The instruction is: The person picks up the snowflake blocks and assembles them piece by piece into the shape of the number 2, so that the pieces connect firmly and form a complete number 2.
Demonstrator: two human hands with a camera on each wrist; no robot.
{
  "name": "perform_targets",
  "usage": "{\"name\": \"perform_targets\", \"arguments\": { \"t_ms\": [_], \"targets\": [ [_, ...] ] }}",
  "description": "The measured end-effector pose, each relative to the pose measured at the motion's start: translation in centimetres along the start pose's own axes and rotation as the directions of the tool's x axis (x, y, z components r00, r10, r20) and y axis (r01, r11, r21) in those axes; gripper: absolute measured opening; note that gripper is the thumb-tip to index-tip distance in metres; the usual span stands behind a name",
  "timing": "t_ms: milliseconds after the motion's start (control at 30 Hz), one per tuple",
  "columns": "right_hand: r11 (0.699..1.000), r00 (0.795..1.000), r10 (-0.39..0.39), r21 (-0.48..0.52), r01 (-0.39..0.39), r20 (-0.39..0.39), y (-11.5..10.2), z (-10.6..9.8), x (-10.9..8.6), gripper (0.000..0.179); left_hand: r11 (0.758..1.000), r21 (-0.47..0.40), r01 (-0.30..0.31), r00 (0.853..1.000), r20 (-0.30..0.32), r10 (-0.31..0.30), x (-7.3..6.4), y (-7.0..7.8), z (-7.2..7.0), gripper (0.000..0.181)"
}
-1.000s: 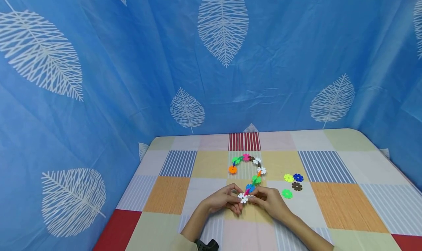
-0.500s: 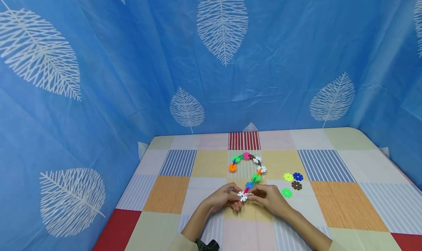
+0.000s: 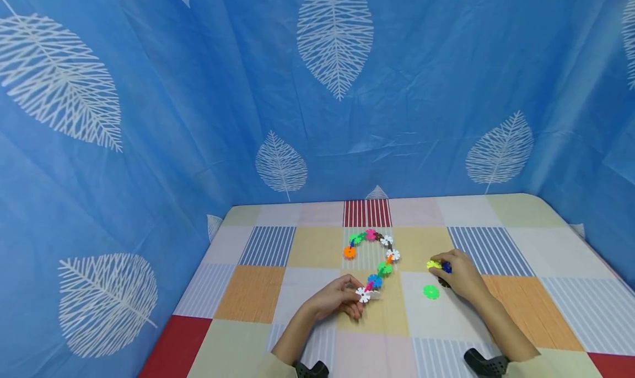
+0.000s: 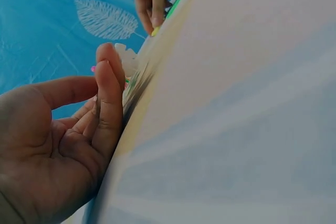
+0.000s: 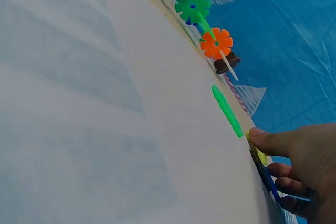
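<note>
A curved chain of interlocking snowflake discs runs from an orange disc (image 3: 349,252) over a pink disc (image 3: 371,235) and down to a white disc (image 3: 363,295). My left hand (image 3: 337,297) pinches that white end disc; another white disc (image 3: 375,295) stands edge-on beside it. To the right, my right hand (image 3: 459,274) pinches a yellow snowflake disc (image 3: 432,264), thumb on its edge in the right wrist view. Under these fingers a blue disc (image 3: 447,267) and a brown disc (image 3: 443,282) are partly hidden. A loose green disc (image 3: 431,292) lies just nearer.
A patchwork-checked cloth (image 3: 278,292) covers the table. Blue sheets (image 3: 397,108) with white leaf prints rise behind it and at both sides. Dark straps (image 3: 486,362) sit at the wrists.
My right hand has left the white discs and moved right to the loose discs, where it takes the yellow one. The left hand stays at the chain's near end.
</note>
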State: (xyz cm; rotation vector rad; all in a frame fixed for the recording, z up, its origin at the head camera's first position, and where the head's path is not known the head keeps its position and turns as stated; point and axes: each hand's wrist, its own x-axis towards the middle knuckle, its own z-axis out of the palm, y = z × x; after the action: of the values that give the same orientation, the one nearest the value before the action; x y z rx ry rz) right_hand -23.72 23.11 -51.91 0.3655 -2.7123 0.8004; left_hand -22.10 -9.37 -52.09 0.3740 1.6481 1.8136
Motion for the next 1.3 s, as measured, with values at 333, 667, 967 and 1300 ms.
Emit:
{"name": "perform_targets", "arguments": {
  "t_ms": [333, 667, 967, 1300],
  "targets": [
    [0.800, 0.987, 0.077, 0.582, -0.144, 0.139, -4.3, 0.8, 0.4, 0.025, 0.999, -0.020, -0.048, 0.998, -0.032, 0.047, 0.2, 0.2, -0.2, 0.022],
    [0.501, 0.925, 0.092, 0.786, -0.362, 0.368, -8.6, 3.0, -0.6, 0.035, 0.992, -0.038, -0.121, 0.990, -0.082, 0.117, 0.6, -0.2, -0.1, 0.021],
    [0.391, 0.905, 0.140, 0.818, -0.422, 0.401, -9.2, 4.0, -1.2, 0.034, 0.992, -0.028, -0.125, 0.988, -0.091, 0.122, 0.5, -0.4, 0.0, 0.021],
    [0.316, 0.887, 0.179, 0.828, -0.462, 0.426, -9.8, 5.1, -1.5, 0.024, 0.990, -0.015, -0.141, 0.987, -0.074, 0.140, 0.4, -0.4, 0.0, 0.018]
  ]
}}
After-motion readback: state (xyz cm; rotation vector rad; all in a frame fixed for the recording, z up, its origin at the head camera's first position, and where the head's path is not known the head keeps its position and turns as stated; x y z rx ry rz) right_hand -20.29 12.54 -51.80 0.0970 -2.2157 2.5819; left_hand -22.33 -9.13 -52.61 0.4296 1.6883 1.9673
